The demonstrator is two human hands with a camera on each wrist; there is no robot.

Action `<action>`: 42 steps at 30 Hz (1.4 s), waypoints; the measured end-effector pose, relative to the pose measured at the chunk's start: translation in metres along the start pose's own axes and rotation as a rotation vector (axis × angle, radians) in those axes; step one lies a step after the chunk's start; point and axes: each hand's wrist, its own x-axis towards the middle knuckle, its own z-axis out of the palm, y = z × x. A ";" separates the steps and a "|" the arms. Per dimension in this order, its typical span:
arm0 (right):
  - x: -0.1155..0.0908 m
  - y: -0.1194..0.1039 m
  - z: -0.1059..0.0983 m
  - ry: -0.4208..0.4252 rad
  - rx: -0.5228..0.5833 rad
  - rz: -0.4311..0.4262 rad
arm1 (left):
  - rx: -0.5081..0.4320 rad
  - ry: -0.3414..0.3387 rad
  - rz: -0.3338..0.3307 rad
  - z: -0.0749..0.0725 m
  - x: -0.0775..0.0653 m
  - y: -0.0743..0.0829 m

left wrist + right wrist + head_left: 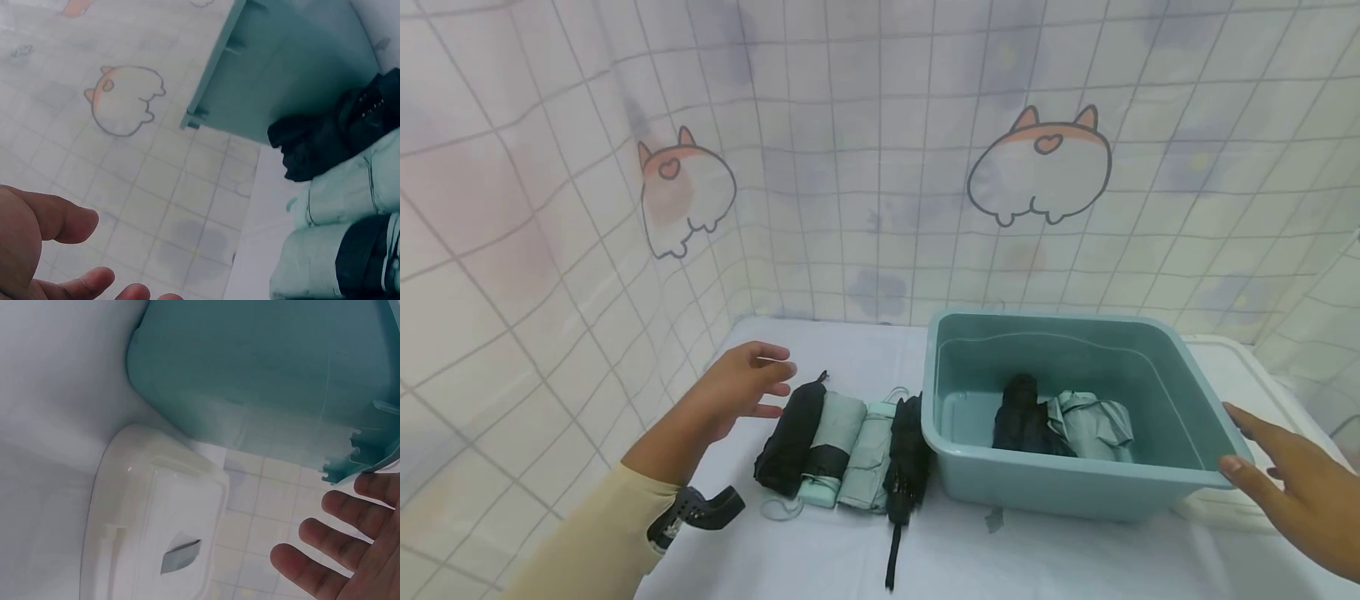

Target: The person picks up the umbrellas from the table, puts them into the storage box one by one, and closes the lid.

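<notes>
My left hand is held over the table's left side, fingers apart, with nothing in it. Just right of it lies a row of folded umbrellas: a black umbrella, a pale green umbrella with a black band, another pale green umbrella, and a black umbrella with a hanging strap. Beside the row stands a teal plastic bin. Inside it lie a black folded umbrella and a loosely wrapped pale green umbrella. My right hand touches the bin's right rim with extended fingers.
A white lid with a grey latch lies on the white-covered table, right of the bin and partly behind it. A curtain with a grid and cartoon dogs hangs along the back and left.
</notes>
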 end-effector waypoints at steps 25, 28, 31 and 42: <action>-0.002 0.002 0.006 0.060 0.011 -0.027 | 0.093 0.032 -0.187 -0.023 0.022 -0.065; -0.003 0.001 0.005 0.070 0.012 -0.033 | 0.082 0.021 -0.204 -0.022 0.023 -0.068; -0.004 0.000 0.005 0.067 0.008 -0.033 | 0.070 0.014 -0.214 -0.021 0.024 -0.071; -0.004 -0.002 0.002 0.062 0.014 -0.043 | 0.074 -0.015 -0.225 -0.017 0.033 -0.086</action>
